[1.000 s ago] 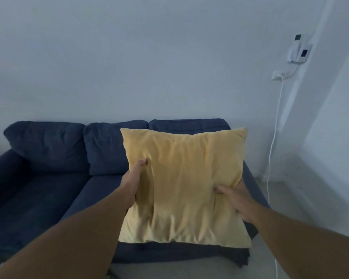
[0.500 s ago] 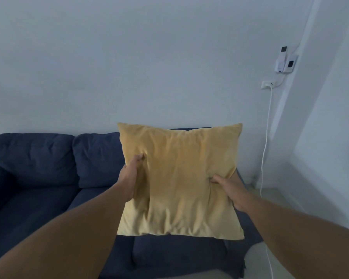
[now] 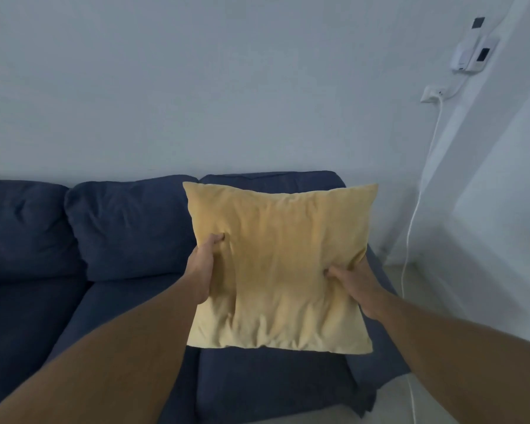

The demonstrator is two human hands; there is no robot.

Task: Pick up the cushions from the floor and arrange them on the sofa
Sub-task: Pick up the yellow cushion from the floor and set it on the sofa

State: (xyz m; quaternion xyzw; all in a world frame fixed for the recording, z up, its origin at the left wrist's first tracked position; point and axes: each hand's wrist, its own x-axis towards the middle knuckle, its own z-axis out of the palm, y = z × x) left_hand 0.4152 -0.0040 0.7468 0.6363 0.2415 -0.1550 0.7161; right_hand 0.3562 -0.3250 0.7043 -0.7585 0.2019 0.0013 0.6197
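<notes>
Yellow cushion upright, gripped by left hand and right hand, above blue sofa

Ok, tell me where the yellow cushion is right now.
In the head view the yellow cushion is held upright between the left hand and right hand, in front of the right end of the blue sofa.
</notes>
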